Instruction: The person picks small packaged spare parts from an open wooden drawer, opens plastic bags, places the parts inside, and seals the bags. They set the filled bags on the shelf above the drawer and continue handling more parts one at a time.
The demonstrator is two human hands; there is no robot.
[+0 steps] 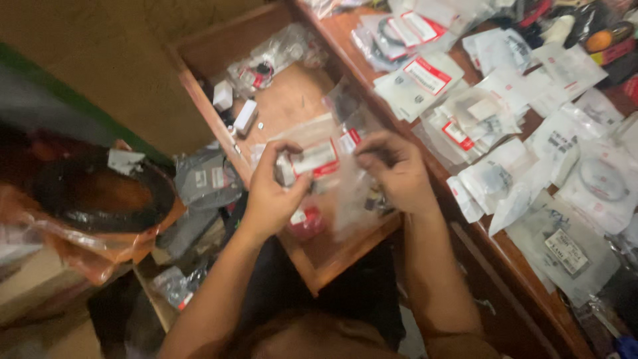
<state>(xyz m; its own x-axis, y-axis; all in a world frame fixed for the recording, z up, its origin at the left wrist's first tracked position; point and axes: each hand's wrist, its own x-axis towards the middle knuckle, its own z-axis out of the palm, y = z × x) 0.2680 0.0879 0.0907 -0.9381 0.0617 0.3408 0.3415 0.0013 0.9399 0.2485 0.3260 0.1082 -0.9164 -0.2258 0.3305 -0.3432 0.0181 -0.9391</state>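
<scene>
My left hand [274, 193] and my right hand [397, 171] are over an open wooden drawer [332, 256]. Together they hold a bunch of small clear plastic packets with red-and-white labels [319, 159]. The left hand pinches the packets' left end, and the right hand grips the right end, where a limp clear bag [351, 199] hangs down. Inside the drawer lie more clear packets [272, 60], two small white boxes [234, 106] and a red-labelled packet [307, 223] just below my hands.
A wooden table top [515, 256] on the right is covered with many clear and white labelled packets [505, 119]. On the left a black ring-shaped part in an orange plastic bag [93, 199] sits on boxes. Grey packets [206, 179] lie beside the drawer.
</scene>
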